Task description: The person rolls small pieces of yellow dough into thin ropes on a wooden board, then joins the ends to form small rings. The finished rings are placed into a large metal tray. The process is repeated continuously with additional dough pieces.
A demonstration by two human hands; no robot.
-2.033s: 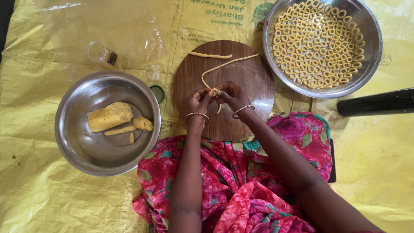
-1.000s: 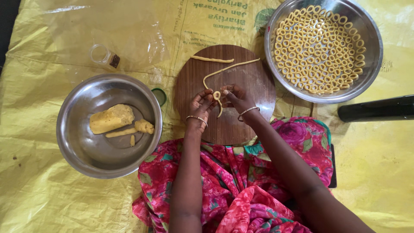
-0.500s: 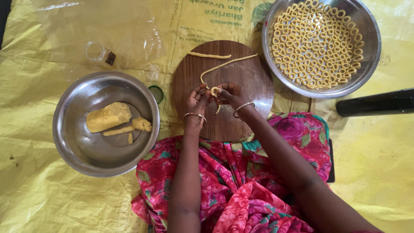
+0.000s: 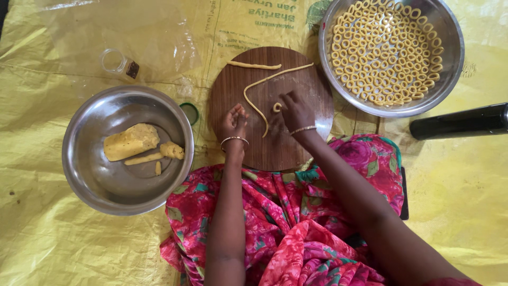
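Hands [image 4: 264, 119] partly covering dough rope [image 4: 257, 103]

- The round board [image 4: 275, 143] lies under both hands.
- A small dough ring [image 4: 277, 107] sits on the board, touching the right hand [image 4: 296, 112] on its left side.
- A long dough rope [image 4: 259, 100] runs between the right hand and the left hand [image 4: 234, 123].
- A short dough rope [image 4: 254, 65] lies beyond both hands.
- The bowl of dough lumps [image 4: 87, 175] stands left of the left hand.
- The bowl of rings [image 4: 450, 63] stands beyond and right of the right hand.
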